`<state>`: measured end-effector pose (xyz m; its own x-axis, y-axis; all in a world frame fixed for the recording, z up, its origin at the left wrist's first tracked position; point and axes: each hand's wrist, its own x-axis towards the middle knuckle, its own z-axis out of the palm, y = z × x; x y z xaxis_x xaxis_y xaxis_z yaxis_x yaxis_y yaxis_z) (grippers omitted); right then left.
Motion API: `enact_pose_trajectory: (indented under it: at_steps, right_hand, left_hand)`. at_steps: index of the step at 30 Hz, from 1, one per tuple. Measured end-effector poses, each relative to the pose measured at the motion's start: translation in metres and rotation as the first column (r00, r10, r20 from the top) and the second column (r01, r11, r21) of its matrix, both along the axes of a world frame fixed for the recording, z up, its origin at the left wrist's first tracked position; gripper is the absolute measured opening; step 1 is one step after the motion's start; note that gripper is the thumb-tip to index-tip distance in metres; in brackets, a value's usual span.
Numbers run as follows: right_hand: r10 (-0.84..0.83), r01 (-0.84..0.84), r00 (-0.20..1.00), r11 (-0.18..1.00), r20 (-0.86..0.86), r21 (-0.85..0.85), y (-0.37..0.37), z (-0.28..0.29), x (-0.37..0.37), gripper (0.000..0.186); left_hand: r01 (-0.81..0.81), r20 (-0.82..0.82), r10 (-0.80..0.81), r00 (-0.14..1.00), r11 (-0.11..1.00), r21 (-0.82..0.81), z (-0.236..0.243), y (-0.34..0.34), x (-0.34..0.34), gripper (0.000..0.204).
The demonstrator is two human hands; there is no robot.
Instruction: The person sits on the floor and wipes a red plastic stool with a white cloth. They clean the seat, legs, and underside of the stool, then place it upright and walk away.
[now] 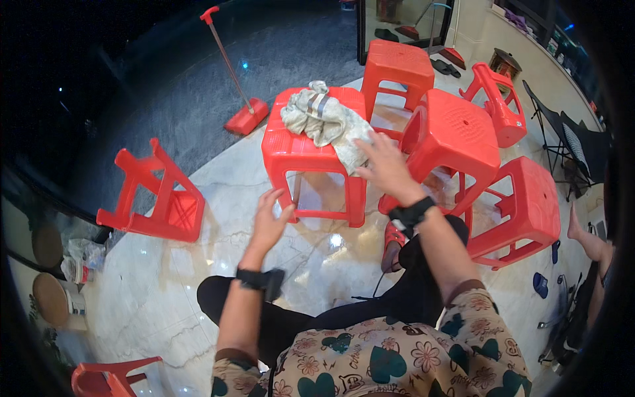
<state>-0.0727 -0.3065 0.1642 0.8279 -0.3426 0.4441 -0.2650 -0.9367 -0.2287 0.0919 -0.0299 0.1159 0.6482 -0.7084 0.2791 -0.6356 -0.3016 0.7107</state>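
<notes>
A crumpled whitish cloth (324,120) with dark and tan stripes lies on the seat of a red plastic stool (281,142) in front of me. One end of the cloth droops over the seat's near right corner. My right hand (389,169) is at that end, its fingers apart and seemingly touching the fabric; the contact is partly hidden. My left hand (268,225) hovers in front of the stool's near left leg, fingers spread, with nothing in it. Both wrists wear black bands.
More red stools stand to the right (456,129), behind (397,66) and farther right (529,205). Another stool (169,205) lies tipped over at left. A red dustpan (246,118) stands beyond. Folding chairs (575,142) and a person's bare leg (589,245) are at the right edge.
</notes>
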Motion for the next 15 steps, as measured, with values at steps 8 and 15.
enact_pose_trajectory:
  at_steps: [8, 15]
  right_hand:
    - [0.205, 0.204, 0.709, 0.856, -0.674, 0.475, -0.065, 0.001, -0.181, 0.049]
    - [0.150, 0.336, 0.895, 0.392, -0.420, 0.856, -0.072, -0.042, -0.194, 0.042]
  left_hand:
    - [-0.159, 0.017, 0.192, 0.981, 0.761, 0.629, 0.045, 0.231, -0.009, 0.035]
    - [-0.194, -0.316, 0.405, 0.858, 0.825, 0.532, 0.001, 0.229, 0.013, 0.041]
